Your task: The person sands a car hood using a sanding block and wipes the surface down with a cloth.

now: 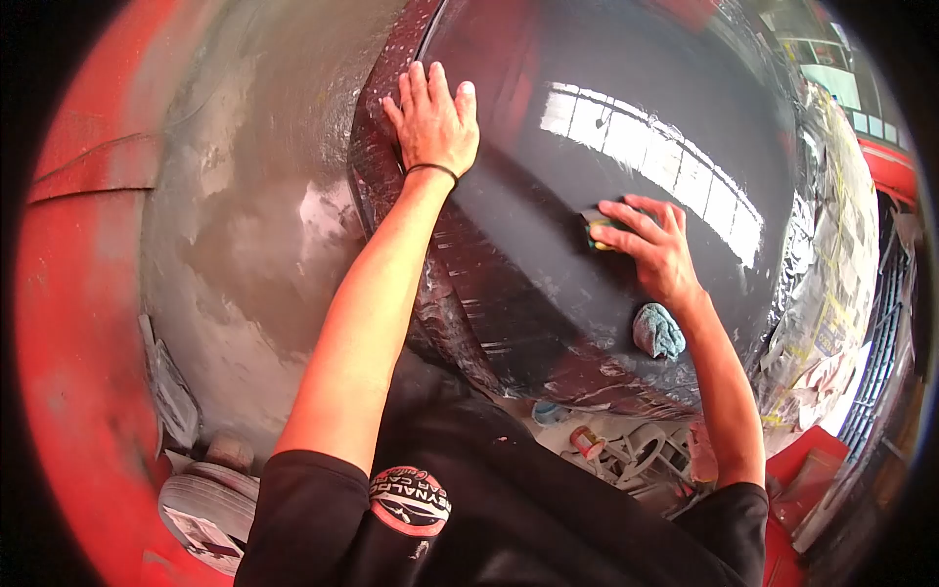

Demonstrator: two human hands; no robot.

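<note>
Head view: with left hand (436, 127) laid flat on dark panel (528, 215), right hand (659, 252) gripping small block (594, 229), best rub lightly, evenly, clear of cloth (658, 333).

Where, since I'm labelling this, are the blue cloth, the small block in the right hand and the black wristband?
Blue cloth (658, 332): head view, middle of its folds.
Small block (595, 232): head view, its exposed end.
Black wristband (432, 166): head view, middle of its visible strip.

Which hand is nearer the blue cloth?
Right. The right hand is just above the cloth in view; the left hand is farther off, up and left.
</note>
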